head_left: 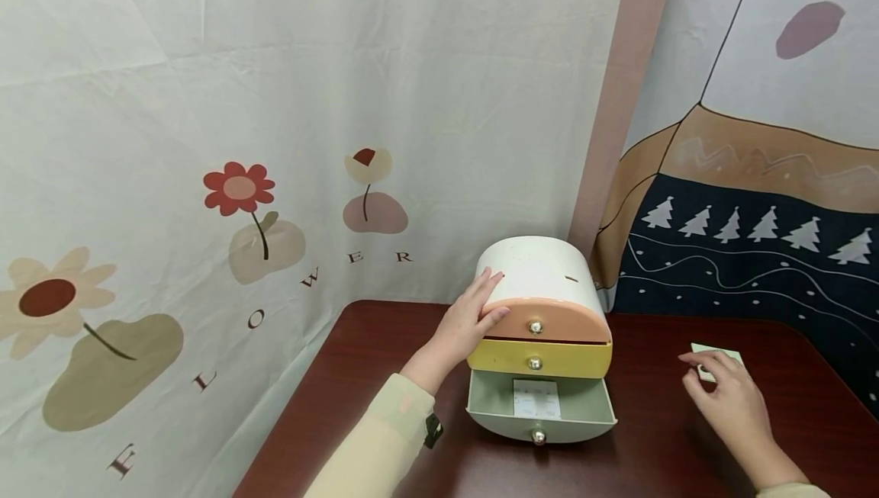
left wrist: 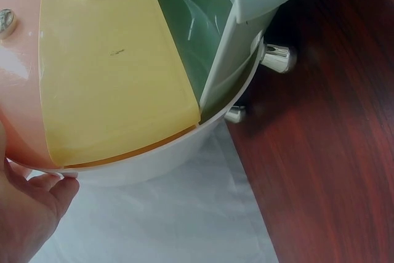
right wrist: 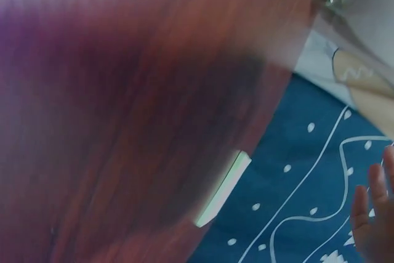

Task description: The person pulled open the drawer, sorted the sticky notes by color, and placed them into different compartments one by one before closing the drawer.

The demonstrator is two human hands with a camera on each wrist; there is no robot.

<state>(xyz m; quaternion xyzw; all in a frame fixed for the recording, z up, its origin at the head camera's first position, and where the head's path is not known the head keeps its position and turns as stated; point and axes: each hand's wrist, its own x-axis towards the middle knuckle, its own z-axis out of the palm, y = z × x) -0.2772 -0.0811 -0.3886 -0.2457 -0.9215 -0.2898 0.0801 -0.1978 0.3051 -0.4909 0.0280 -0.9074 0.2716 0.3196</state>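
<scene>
A small white drawer cabinet (head_left: 536, 265) with a rounded top stands on the table. Its orange drawer (head_left: 573, 321) and yellow drawer (head_left: 577, 361) are closed, while the green bottom drawer (head_left: 497, 425) is pulled out. Inside that drawer lies a flat whitish square piece (head_left: 537, 399). My left hand (head_left: 462, 326) rests against the cabinet's left side, fingers on the white shell and thumb near the orange front. At the right, my right hand (head_left: 735, 403) hovers with loosely bent fingers over a thin pale green block (head_left: 729, 353). In the right wrist view, the fingers are apart from the block (right wrist: 223, 190).
The dark reddish wooden table (head_left: 659, 361) runs beneath everything. A pale curtain (head_left: 446, 101) with printed flowers hangs behind and to the left. A dark blue cloth (head_left: 721, 277) with white trees hangs at the right edge.
</scene>
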